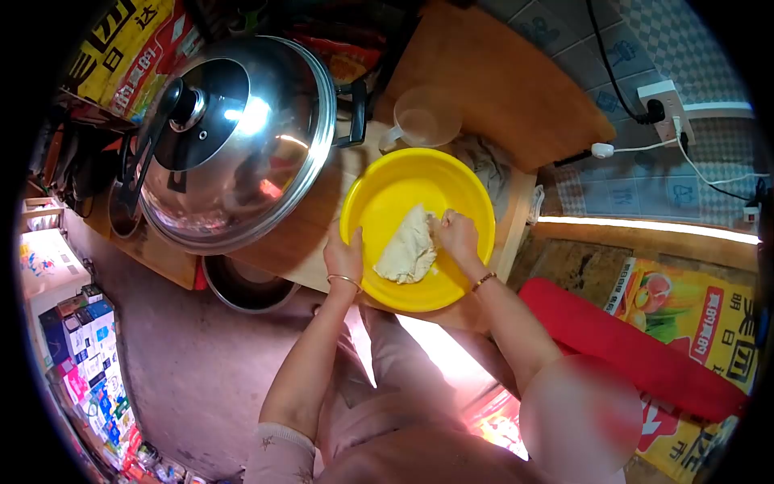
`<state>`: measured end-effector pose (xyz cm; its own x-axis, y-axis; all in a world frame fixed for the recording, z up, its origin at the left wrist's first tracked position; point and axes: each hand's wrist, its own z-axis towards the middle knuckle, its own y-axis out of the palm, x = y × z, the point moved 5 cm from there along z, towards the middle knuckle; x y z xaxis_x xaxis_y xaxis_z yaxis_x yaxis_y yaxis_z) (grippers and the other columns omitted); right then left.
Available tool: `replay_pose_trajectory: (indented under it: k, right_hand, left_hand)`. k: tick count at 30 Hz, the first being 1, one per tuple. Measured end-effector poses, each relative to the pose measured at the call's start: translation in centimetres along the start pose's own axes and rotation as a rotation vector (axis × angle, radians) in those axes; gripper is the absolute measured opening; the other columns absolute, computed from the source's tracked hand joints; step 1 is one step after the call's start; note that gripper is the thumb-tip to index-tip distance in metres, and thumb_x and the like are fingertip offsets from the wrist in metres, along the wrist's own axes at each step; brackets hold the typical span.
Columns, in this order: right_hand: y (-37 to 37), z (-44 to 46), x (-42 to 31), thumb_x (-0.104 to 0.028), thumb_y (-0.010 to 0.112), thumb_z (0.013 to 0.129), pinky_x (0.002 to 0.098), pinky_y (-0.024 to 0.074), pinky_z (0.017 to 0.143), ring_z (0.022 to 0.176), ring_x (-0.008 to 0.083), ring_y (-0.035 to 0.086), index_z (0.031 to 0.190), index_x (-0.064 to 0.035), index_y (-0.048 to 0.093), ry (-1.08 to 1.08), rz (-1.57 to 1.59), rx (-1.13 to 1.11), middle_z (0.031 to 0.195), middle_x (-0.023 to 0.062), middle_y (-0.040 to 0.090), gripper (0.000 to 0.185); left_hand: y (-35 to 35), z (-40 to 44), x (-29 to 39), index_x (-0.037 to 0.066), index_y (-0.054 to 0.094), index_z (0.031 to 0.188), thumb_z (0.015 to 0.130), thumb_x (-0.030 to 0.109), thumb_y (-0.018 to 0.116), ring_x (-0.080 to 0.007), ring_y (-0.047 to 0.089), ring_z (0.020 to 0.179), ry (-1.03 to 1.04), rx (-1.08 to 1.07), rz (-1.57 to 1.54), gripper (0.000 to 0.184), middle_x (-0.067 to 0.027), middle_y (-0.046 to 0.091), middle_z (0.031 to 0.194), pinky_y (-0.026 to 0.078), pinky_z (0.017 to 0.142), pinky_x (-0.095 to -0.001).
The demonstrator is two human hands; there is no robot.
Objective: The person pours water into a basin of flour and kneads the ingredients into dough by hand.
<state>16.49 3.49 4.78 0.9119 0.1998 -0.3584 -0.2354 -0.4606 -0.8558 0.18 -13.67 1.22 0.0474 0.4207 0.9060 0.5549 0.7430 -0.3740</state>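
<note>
A yellow basin (476, 189) rests on the wooden table, and a lump of pale dough (405, 248) lies inside it. My left hand (344, 260) grips the basin's left rim, thumb towards the inside and the other fingers mostly hidden. Inside the basin, my right hand (458, 239) is closed at the right edge of the dough, with its fingers curled against it. The dough is folded and uneven, wider towards the bottom.
A large lidded steel pot (278, 185) stands left of the basin. Behind the basin are a clear plastic cup (427, 117) and a grey cloth (486, 165). A metal bowl (248, 286) sits below the table edge. A power strip (663, 113) hangs at right.
</note>
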Motion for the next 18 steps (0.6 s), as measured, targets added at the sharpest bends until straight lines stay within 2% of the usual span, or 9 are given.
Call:
replay_pose_trajectory:
  k: [1, 3, 4, 5, 8, 9, 11, 14, 18]
  right_hand:
    - [1.2, 0.9, 0.2, -0.022, 0.069, 0.073, 0.0380, 0.0463, 0.062, 0.067, 0.0307, 0.059, 0.065, -0.0010, 0.053, 0.000, 0.005, 0.003, 0.069, 0.0171, 0.059, 0.027]
    - [2.7, 2.9, -0.6, -0.024, 0.065, 0.076, 0.0416, 0.0455, 0.062, 0.070, 0.0355, 0.057, 0.067, -0.0008, 0.054, -0.281, 0.197, 0.261, 0.070, 0.0180, 0.058, 0.027]
    - [4.3, 3.5, -1.2, -0.023, 0.066, 0.076, 0.0414, 0.0449, 0.070, 0.079, 0.0336, 0.057, 0.074, -0.0027, 0.057, -0.154, 0.308, 0.085, 0.078, 0.0161, 0.059, 0.022]
    - [5.1, 2.8, -1.8, -0.023, 0.066, 0.076, 0.0414, 0.0449, 0.070, 0.079, 0.0336, 0.057, 0.074, -0.0027, 0.057, -0.145, 0.307, 0.082, 0.078, 0.0161, 0.059, 0.022]
    - [6.5, -0.3, -2.8, -0.017, 0.066, 0.072, 0.0415, 0.0399, 0.084, 0.093, 0.0289, 0.054, 0.084, -0.0071, 0.059, -0.413, 0.164, 0.280, 0.095, 0.0103, 0.059, 0.018]
    - [7.1, -0.8, -2.5, -0.017, 0.066, 0.072, 0.0415, 0.0399, 0.084, 0.093, 0.0289, 0.054, 0.084, -0.0071, 0.059, -0.404, 0.170, 0.285, 0.095, 0.0103, 0.059, 0.018]
    - [7.1, -1.2, -1.8, -0.012, 0.065, 0.071, 0.0412, 0.0407, 0.082, 0.090, 0.0301, 0.054, 0.086, -0.0070, 0.059, -0.366, 0.118, 0.517, 0.093, 0.0101, 0.059, 0.018]
    - [7.3, 3.1, -4.3, -0.015, 0.062, 0.075, 0.0433, 0.0416, 0.078, 0.082, 0.0327, 0.055, 0.075, -0.0066, 0.061, -0.403, 0.049, 0.409, 0.080, 0.0131, 0.059, 0.009]
    - [7.5, 5.6, -6.5, -0.020, 0.057, 0.080, 0.0413, 0.0441, 0.070, 0.074, 0.0294, 0.055, 0.069, -0.0066, 0.063, -0.471, -0.110, 0.187, 0.072, 0.0120, 0.059, 0.018]
  left_hand:
    - [-0.1, 0.7, 0.5, 0.000, 0.052, 0.110, 0.081, 0.011, 0.061, -0.0303, 0.061, 0.089, 0.005, 0.000, 0.002, 0.032, -0.0183, 0.062, 0.098, 0.047, 0.078, -0.0349]
    - [0.5, 3.1, 1.5, 0.000, 0.055, 0.106, 0.081, 0.014, 0.061, -0.0338, 0.061, 0.087, 0.038, -0.074, 0.121, 0.029, -0.0196, 0.063, 0.094, 0.047, 0.077, -0.0366]
    - [1.0, 4.5, 1.4, 0.000, 0.055, 0.106, 0.081, 0.014, 0.061, -0.0338, 0.061, 0.087, 0.038, -0.080, 0.122, 0.029, -0.0196, 0.063, 0.094, 0.047, 0.077, -0.0366]
    - [1.7, 5.8, 1.2, 0.001, 0.057, 0.102, 0.080, 0.015, 0.062, -0.0352, 0.061, 0.086, 0.024, -0.142, 0.189, 0.027, -0.0197, 0.063, 0.092, 0.048, 0.076, -0.0373]
    - [1.6, 6.2, 0.5, 0.001, 0.060, 0.097, 0.079, 0.016, 0.063, -0.0367, 0.060, 0.086, 0.014, -0.172, 0.243, 0.024, -0.0196, 0.064, 0.089, 0.047, 0.074, -0.0383]
    - [1.6, 6.3, 0.7, 0.001, 0.061, 0.095, 0.078, 0.016, 0.063, -0.0368, 0.060, 0.086, 0.033, -0.138, 0.215, 0.023, -0.0194, 0.064, 0.088, 0.047, 0.074, -0.0387]
    - [1.3, 5.9, 1.9, 0.001, 0.061, 0.095, 0.080, 0.016, 0.062, -0.0370, 0.060, 0.084, 0.008, -0.158, 0.178, 0.021, -0.0198, 0.063, 0.088, 0.047, 0.072, -0.0387]
    - [1.5, 5.7, 1.5, 0.002, 0.060, 0.097, 0.081, 0.016, 0.062, -0.0384, 0.060, 0.081, 0.014, -0.150, 0.147, 0.021, -0.0218, 0.062, 0.086, 0.047, 0.070, -0.0403]
    - [1.6, 6.4, 2.6, 0.002, 0.059, 0.097, 0.082, 0.014, 0.061, -0.0388, 0.060, 0.081, -0.007, -0.213, 0.191, 0.019, -0.0219, 0.062, 0.086, 0.048, 0.068, -0.0411]
